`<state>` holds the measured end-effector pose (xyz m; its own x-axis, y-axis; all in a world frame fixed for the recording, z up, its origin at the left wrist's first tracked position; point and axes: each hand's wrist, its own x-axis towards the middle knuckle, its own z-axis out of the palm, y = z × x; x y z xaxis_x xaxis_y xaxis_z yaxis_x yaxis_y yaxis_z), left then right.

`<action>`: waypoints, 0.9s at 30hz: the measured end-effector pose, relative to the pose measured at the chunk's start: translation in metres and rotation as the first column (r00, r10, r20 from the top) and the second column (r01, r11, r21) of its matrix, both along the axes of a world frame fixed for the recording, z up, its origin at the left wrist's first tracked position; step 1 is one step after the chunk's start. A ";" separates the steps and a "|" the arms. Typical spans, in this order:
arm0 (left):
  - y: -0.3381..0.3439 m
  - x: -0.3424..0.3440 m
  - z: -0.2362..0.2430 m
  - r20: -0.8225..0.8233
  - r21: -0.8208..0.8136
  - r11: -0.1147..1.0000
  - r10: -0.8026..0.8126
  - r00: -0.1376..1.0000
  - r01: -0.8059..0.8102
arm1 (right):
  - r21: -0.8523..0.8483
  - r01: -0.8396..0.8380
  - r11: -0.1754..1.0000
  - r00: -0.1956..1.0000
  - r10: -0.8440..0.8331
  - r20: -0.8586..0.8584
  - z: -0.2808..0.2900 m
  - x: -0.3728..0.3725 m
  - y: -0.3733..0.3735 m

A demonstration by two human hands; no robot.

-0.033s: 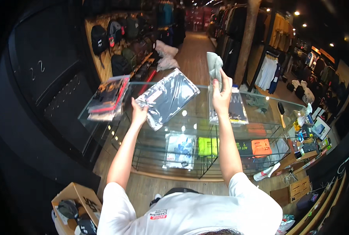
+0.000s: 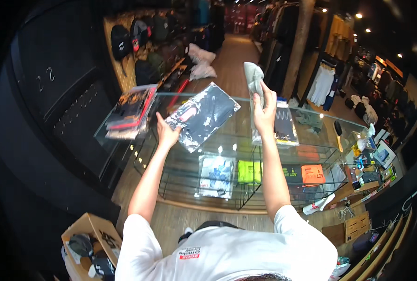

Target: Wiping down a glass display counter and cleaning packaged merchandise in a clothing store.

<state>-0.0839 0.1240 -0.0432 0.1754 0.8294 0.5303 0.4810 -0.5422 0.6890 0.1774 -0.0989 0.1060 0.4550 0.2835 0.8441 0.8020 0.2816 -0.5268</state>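
Well apart over a glass counter (image 2: 239,129), the person's two hands work separately: the right hand (image 2: 264,114) is closed around a grey folded bundle (image 2: 253,77) held upright, while the left hand (image 2: 169,135), thumb spread, meets the left end of a dark garment in a shiny clear packet (image 2: 207,114), and from here I can't tell whether it grips or merely touches. That packet lies tilted across the middle, and with slick plastic and only one hand at its end, it could slip or swing into the nearby packet stack (image 2: 130,112); a loosened right grip might let the bundle unfold.
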 end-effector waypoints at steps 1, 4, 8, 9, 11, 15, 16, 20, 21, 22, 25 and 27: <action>-0.006 -0.002 -0.001 -0.151 0.116 0.989 0.105 0.983 -0.088 | -0.066 -0.016 0.998 1.000 0.016 0.006 -0.010 0.001 0.004; -0.004 -0.028 0.002 -0.366 0.255 0.955 -0.047 0.930 0.148 | -0.304 -0.096 0.948 0.992 0.117 0.051 -0.041 -0.017 0.025; -0.018 -0.029 0.011 -0.612 -0.072 0.963 -0.250 0.751 0.261 | -0.456 -0.113 0.883 0.944 0.239 0.227 -0.071 -0.074 0.071; -0.021 -0.027 0.009 -0.612 -0.072 0.972 -0.222 0.759 0.225 | -0.518 -0.088 0.851 0.920 0.268 0.285 -0.079 -0.092 0.084; -0.030 -0.018 0.017 -0.591 -0.126 0.981 -0.191 0.784 0.144 | -0.597 -0.121 0.793 0.876 0.368 0.311 -0.095 -0.115 0.107; -0.046 -0.007 0.017 -0.710 -0.063 0.997 -0.072 0.700 0.040 | -0.707 0.042 0.706 0.919 0.250 0.304 -0.100 -0.109 0.143; -0.048 -0.007 0.020 -0.698 -0.103 0.995 -0.085 0.711 0.018 | -0.661 0.100 0.744 0.920 0.184 0.347 -0.099 -0.102 0.154; -0.025 -0.010 0.020 -0.660 -0.095 0.992 -0.129 0.741 0.088 | -0.620 0.008 0.784 0.922 0.234 0.307 -0.095 -0.092 0.183; -0.015 -0.012 0.016 -0.661 -0.114 0.988 -0.157 0.734 0.108 | -0.657 -0.068 0.751 0.912 0.314 0.265 -0.102 -0.102 0.188; -0.010 -0.014 0.021 -0.678 -0.157 0.979 -0.204 0.706 0.132 | -0.681 -0.002 0.732 0.881 0.324 0.346 -0.114 -0.113 0.191; 0.004 -0.026 0.004 -0.652 -0.075 0.984 -0.170 0.739 0.161 | -0.762 0.042 0.646 0.885 0.331 0.329 -0.116 -0.156 0.176; 0.005 -0.024 0.013 -0.663 -0.110 0.975 -0.217 0.717 0.194 | -0.803 -0.006 0.596 0.863 0.408 0.296 -0.110 -0.144 0.148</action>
<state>-0.1077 0.1287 -0.0300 0.6420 0.7439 0.1857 0.7010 -0.6676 0.2509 0.0331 0.0489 -0.0041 -0.0350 0.9384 0.3439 0.9564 0.1312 -0.2608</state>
